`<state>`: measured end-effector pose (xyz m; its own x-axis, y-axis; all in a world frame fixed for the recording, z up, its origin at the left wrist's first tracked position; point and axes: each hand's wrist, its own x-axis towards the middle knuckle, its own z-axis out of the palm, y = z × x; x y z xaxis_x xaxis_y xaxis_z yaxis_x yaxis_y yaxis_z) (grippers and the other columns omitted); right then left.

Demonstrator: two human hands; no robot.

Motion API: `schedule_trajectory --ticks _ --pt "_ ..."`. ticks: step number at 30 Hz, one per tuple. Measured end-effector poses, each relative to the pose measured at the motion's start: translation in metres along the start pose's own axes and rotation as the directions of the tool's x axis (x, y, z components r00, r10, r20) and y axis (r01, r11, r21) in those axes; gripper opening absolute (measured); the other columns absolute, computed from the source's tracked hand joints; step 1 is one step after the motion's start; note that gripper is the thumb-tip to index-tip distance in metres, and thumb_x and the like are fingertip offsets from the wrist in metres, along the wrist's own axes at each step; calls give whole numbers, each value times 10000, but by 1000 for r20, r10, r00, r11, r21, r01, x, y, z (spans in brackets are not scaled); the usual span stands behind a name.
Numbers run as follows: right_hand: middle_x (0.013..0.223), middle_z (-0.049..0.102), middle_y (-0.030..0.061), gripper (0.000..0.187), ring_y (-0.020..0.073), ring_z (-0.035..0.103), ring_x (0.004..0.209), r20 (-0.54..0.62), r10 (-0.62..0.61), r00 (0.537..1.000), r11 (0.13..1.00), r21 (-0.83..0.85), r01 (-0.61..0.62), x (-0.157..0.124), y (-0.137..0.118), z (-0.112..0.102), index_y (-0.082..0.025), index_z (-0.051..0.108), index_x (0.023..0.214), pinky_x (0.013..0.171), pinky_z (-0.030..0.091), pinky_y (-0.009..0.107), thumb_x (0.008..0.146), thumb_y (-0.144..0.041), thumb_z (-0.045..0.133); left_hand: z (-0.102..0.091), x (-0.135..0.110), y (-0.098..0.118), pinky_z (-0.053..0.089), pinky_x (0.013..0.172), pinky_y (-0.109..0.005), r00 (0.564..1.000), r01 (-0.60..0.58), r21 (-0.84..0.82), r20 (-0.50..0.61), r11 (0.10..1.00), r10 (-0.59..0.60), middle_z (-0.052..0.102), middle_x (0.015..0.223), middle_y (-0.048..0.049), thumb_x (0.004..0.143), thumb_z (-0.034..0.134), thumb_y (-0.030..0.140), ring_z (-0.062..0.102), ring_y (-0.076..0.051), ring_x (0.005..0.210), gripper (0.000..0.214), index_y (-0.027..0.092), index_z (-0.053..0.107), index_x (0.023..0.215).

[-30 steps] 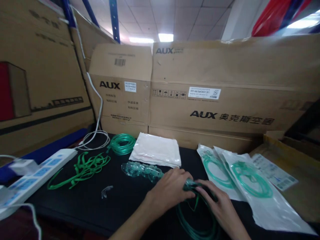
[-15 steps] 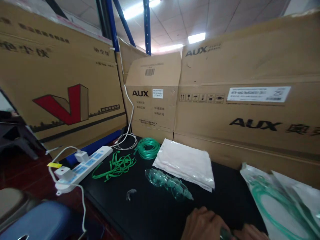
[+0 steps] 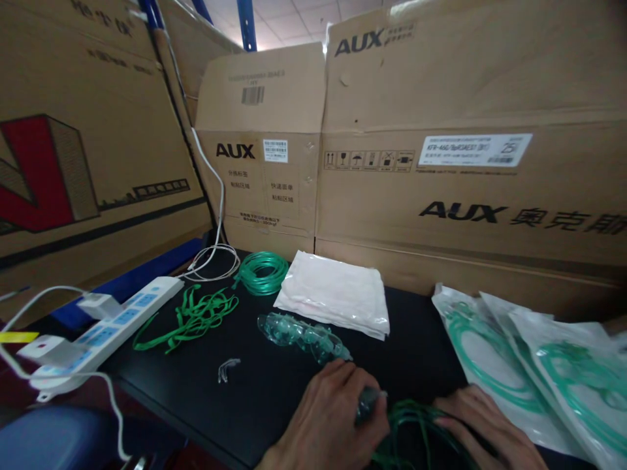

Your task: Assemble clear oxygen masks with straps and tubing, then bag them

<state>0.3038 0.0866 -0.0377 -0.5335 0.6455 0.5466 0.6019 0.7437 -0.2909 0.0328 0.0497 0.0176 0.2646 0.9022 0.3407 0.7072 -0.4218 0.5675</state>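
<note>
A: Tubing (image 3: 410, 411) colour?
B: Dark green. Ribbons (image 3: 192, 318): bright green.
A: Table (image 3: 181, 385)?
B: Black. Power strip (image 3: 112, 344): white, blue panels (image 3: 125, 316).
A: Carton (image 3: 382, 215)?
B: Brown; black lettering (image 3: 463, 211), white label (image 3: 475, 150).

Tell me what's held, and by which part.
The left hand holds a greenish plastic piece, one end poking out, gripped part hidden. The right hand touches the right side of the green tubing; a grip cannot be told.

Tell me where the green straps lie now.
In the head view, the green straps lie left of centre, between the white power strip and the green tubing coil.
</note>
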Motion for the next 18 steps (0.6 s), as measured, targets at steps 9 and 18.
schedule_trajectory --ticks 9,18 --pt "1058 764 62 350 219 696 949 91 138 986 990 4 -139 14 -27 4 -345 685 1372 833 581 365 1046 -329 558 -36 -31 -6 535 754 -234 921 388 -233 126 892 -368 792 882 12 1010 549 296 734 -165 788 219 230 758 1022" --pt "1330 708 85 408 264 674 1203 -51 181 982 976 -117 -186 -1 -47 -15 -327 598 1459 1020 549 450 1059 -336 524 -31 -40 -27 577 965 -368 977 160 -95 -128 983 -172 762 1163 -57 1061 513 272 719 -220 1070 263 227 723 1213"
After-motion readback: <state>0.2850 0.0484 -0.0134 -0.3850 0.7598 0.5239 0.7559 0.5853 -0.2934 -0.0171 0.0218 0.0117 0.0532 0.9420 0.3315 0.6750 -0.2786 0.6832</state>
